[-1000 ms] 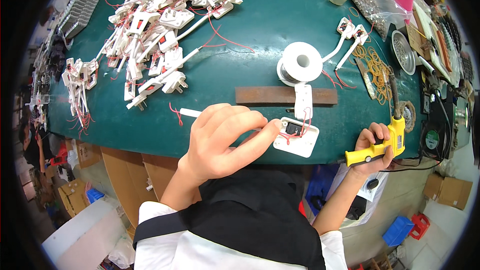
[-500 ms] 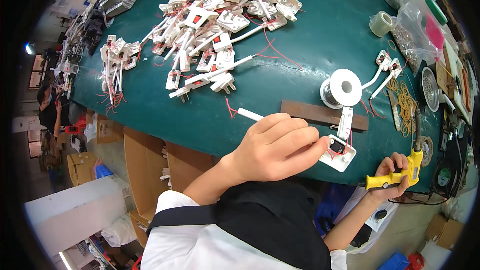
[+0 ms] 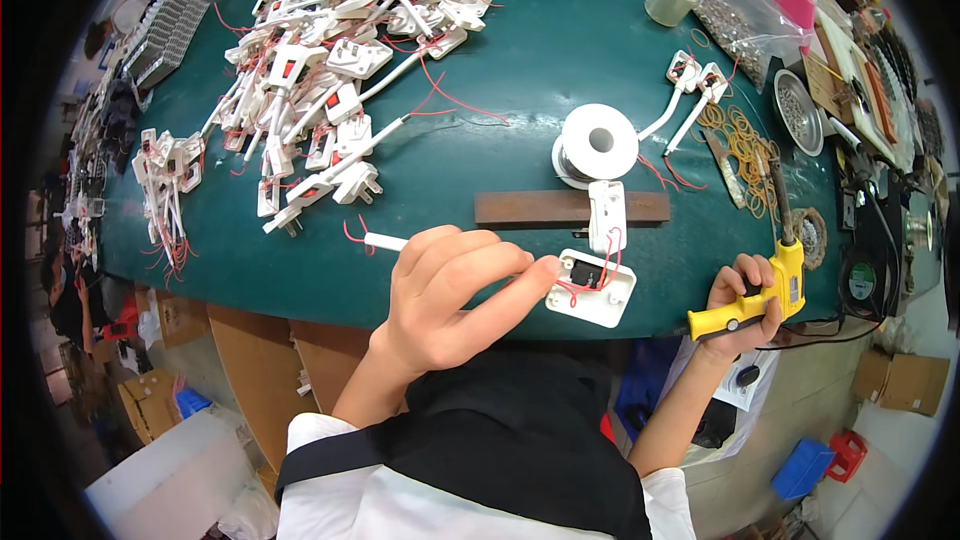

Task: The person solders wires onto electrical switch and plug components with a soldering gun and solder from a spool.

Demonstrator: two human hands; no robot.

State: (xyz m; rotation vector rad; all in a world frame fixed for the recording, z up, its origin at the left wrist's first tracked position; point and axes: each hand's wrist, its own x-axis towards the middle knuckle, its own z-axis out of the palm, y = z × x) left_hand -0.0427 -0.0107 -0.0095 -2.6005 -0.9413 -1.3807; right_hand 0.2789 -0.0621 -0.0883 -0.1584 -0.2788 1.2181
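Observation:
My left hand (image 3: 440,298) is closed round a white plug assembly. Its white tube (image 3: 384,242) sticks out on the left with bare red wires at the end, and its opened plug housing (image 3: 606,304) shows on the right at my fingertips. Inside the housing are a black part and red wires. The other white housing half (image 3: 606,212) leans over a brown bar (image 3: 510,209), joined by red wires. My right hand (image 3: 738,292) is wrapped round the yellow handle of a soldering iron (image 3: 790,280), its tip pointing away from me, apart from the plug.
A spool of solder wire (image 3: 600,140) stands behind the bar. A big pile of white plugs with red switches (image 3: 340,60) and a smaller bunch (image 3: 165,175) lie left. Two more plugs (image 3: 683,80), rubber bands (image 3: 740,135), a tape roll (image 3: 671,0) and a metal dish (image 3: 798,110) are right.
The whole view has shifted, so the table's things appear further left. Both hands keep their grips on the plug and the soldering iron, with little movement over the table.

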